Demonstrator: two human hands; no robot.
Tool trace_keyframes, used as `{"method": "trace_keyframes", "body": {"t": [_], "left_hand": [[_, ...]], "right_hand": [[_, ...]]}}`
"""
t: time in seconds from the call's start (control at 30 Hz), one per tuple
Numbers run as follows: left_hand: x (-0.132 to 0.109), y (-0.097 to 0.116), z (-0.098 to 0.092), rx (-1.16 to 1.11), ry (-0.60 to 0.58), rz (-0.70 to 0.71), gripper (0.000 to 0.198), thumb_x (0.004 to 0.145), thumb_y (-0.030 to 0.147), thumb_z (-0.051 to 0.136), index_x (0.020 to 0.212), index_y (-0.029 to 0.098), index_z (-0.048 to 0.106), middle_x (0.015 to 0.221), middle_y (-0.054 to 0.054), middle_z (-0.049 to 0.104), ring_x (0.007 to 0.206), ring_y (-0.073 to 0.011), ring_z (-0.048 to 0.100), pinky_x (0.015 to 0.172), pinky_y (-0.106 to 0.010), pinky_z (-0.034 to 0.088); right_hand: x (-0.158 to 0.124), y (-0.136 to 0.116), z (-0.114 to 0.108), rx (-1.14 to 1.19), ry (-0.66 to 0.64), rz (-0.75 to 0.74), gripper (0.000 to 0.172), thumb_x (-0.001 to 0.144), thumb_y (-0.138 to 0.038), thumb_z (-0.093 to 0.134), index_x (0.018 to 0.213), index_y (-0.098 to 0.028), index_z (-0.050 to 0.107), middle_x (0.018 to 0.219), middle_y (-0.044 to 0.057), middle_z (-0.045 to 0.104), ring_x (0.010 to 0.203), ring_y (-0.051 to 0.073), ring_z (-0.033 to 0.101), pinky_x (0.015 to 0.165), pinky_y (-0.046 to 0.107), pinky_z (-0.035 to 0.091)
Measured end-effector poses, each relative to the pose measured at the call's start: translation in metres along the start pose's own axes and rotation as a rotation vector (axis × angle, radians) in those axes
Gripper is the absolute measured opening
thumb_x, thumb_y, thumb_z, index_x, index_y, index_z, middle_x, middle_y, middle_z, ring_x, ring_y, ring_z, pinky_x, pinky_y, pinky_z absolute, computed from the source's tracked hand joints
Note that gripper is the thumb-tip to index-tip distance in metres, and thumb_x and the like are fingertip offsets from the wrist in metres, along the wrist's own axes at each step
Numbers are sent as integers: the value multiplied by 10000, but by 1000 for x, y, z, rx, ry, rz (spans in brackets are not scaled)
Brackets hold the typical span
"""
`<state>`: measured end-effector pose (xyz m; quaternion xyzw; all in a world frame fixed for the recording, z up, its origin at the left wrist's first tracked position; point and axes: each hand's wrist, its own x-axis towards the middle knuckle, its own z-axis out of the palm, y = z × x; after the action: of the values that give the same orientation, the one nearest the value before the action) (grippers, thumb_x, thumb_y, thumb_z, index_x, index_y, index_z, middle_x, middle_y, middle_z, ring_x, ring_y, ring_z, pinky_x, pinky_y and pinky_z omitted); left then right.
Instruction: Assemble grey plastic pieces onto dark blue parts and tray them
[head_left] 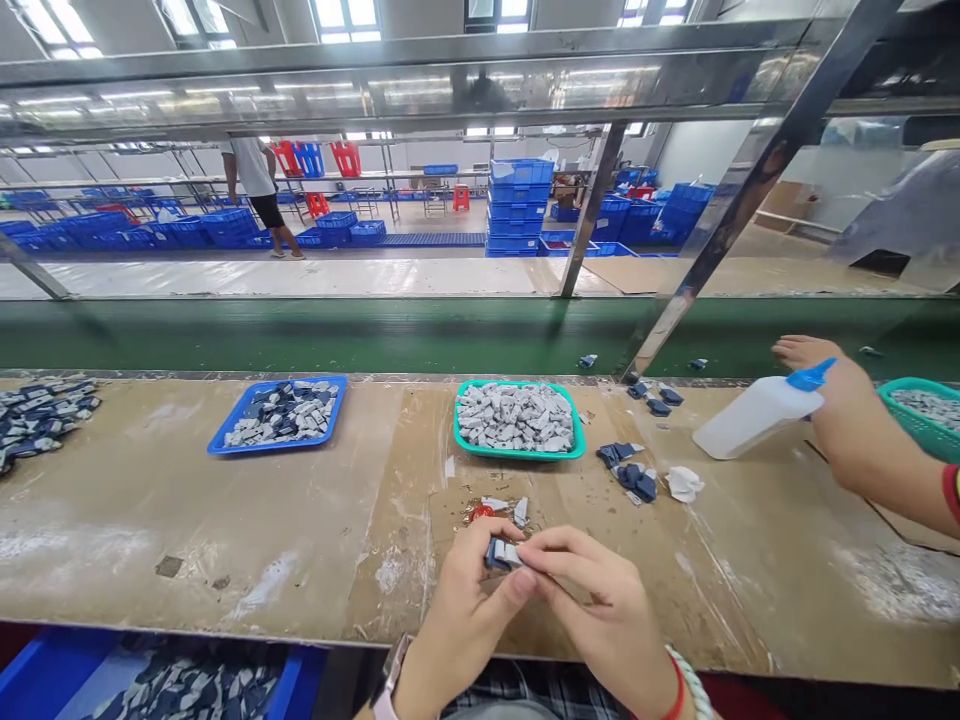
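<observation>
My left hand (472,610) and my right hand (592,610) meet at the bench's near edge, pinching a small blue-and-white piece (502,553) between their fingers. Just beyond them lie a red scrap (480,513) and small white bits (499,505). A teal tray (455,425) heaped with grey-white pieces stands ahead, and a blue tray (240,425) holds mixed blue and white pieces to its left. Loose dark blue pieces (636,482) and crumpled white tissue (684,484) lie to the right. A co-worker's hand (847,420) at the right grips a white squeeze bottle (757,418) with a blue cap.
The cardboard-covered workbench (187,520) runs across the view, with a green conveyor belt (300,335) behind it. A blue bin (45,675) of pieces sits below the near edge. Metal frame posts rise beyond the belt, and stacked blue crates (517,205) fill the floor behind.
</observation>
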<state>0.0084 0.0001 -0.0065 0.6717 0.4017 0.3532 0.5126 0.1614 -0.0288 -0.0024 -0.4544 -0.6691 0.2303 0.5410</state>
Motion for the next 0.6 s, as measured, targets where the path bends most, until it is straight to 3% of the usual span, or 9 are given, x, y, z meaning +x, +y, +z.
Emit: {"method": "trace_keyframes", "body": {"t": [0.2, 0.33, 0.5, 0.6], "left_hand": [[-8, -11, 7, 82, 128, -55, 248, 963, 391, 333, 1035, 246, 521, 974, -42, 599, 923, -204, 551, 829, -315, 387], [-19, -25, 7, 60, 164, -145, 270, 964, 394, 309, 1071, 247, 509, 1024, -50, 595, 966, -220, 543, 859, -340, 381], [-27, -26, 5, 17, 333, -153, 269, 945, 402, 344, 1082, 226, 495, 917, -48, 601, 837, -215, 573, 762, -325, 422], [-29, -21, 1, 64, 357, -119, 265, 940, 395, 373, 1121, 222, 461, 897, -43, 580, 791, -197, 562, 740, -311, 420]], "right_hand": [[-8, -1, 5, -236, -170, -201, 295, 893, -67, 421, 1044, -177, 649, 903, 112, 647, 765, 154, 630, 642, 233, 554], [-14, 0, 11, -223, -350, -228, 278, 891, -71, 403, 1045, -146, 622, 834, 104, 611, 674, 140, 594, 582, 221, 530], [-19, -3, 33, -144, -184, -177, 262, 884, -57, 419, 996, -150, 638, 847, 108, 614, 731, 151, 609, 617, 229, 534], [-16, -9, 36, -34, -152, -112, 250, 884, -71, 457, 950, -192, 666, 841, 82, 616, 745, 142, 615, 637, 222, 541]]}}
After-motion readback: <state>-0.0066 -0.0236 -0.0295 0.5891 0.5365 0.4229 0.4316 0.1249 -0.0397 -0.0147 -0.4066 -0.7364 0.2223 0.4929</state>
